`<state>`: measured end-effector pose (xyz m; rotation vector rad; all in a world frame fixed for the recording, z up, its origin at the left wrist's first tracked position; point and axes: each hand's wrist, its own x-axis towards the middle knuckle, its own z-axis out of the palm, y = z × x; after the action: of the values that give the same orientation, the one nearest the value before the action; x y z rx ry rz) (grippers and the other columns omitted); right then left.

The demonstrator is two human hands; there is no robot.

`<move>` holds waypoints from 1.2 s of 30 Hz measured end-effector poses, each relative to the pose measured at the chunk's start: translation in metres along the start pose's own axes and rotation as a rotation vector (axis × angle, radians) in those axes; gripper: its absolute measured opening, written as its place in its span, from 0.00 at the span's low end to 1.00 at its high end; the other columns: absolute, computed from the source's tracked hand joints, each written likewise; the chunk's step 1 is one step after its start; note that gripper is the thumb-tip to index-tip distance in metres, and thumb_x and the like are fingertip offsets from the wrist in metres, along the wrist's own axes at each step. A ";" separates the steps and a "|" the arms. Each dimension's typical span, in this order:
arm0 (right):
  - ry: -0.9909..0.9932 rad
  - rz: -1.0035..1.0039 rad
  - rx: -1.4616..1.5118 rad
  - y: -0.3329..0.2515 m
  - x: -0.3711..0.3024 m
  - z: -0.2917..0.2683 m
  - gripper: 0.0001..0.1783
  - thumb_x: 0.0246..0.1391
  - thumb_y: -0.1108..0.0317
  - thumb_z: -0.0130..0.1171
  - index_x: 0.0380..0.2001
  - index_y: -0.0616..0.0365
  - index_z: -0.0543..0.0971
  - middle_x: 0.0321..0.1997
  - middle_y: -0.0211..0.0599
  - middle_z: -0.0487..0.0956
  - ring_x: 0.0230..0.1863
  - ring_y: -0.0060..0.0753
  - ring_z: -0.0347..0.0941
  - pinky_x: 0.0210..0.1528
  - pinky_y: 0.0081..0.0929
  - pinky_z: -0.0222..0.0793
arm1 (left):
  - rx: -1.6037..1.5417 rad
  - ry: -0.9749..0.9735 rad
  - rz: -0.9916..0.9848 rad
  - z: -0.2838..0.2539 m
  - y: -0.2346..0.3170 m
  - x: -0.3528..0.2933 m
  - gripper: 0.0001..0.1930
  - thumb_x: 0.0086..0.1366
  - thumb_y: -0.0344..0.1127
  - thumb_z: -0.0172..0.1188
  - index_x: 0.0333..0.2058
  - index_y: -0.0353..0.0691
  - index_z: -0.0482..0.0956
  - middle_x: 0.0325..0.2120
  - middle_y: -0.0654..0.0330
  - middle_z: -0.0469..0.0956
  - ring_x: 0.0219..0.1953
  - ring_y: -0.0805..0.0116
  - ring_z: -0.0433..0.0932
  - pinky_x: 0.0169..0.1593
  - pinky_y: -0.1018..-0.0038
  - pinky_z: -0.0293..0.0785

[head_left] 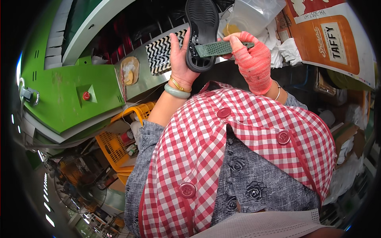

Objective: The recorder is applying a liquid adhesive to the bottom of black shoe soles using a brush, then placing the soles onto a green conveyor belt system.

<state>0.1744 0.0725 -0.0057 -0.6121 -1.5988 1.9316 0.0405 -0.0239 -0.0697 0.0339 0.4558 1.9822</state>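
My left hand (180, 65), with a gold and a pale green bangle at its wrist, grips a black shoe sole (201, 22) by its edge. The sole stands nearly upright in the picture, with its rounded heel end toward me. Something glossy and black shows along its left inner side. My right hand (254, 65), wrapped in red-pink bandage, pinches a flat green strip (218, 48) with a dotted, textured face. This strip lies across the sole near the heel, its left end over the sole's inner side. Whether it presses on the sole I cannot tell.
A zigzag black-and-white mat (154, 57) lies on the metal ledge (137, 87) beyond my left hand. A green machine housing (67, 107) with a red button stands left. A clear plastic container (254, 16), white crumpled paper (291, 51) and an orange carton (337, 35) are at right; a yellow crate (113, 148) stands lower left.
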 end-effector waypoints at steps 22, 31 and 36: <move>-0.535 0.051 -0.318 -0.034 0.029 -0.021 0.13 0.56 0.61 0.52 0.33 0.60 0.77 0.28 0.31 0.76 0.27 0.17 0.72 0.31 0.14 0.70 | -0.027 -0.265 -0.306 -0.002 0.006 -0.003 0.43 0.59 0.70 0.26 0.57 0.36 0.56 0.50 0.42 0.65 0.51 0.47 0.68 0.48 0.57 0.73; -0.661 0.189 -0.465 -0.048 0.050 -0.008 0.13 0.57 0.59 0.48 0.34 0.55 0.78 0.28 0.24 0.75 0.23 0.11 0.71 0.22 0.08 0.59 | 0.233 -0.279 -0.551 -0.001 0.012 -0.003 0.45 0.55 0.74 0.28 0.59 0.40 0.55 0.50 0.44 0.66 0.47 0.37 0.69 0.43 0.56 0.74; -0.655 0.439 -0.344 -0.057 0.051 0.000 0.12 0.55 0.58 0.51 0.32 0.53 0.78 0.18 0.25 0.76 0.14 0.09 0.60 0.16 0.07 0.51 | 0.435 -0.206 -0.576 0.000 0.015 -0.004 0.45 0.54 0.73 0.36 0.50 0.34 0.66 0.37 0.46 0.76 0.37 0.39 0.76 0.31 0.58 0.78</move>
<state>0.1442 0.1146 0.0506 -0.5203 -2.4003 2.3509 0.0293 -0.0328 -0.0645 0.3401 0.6685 1.2760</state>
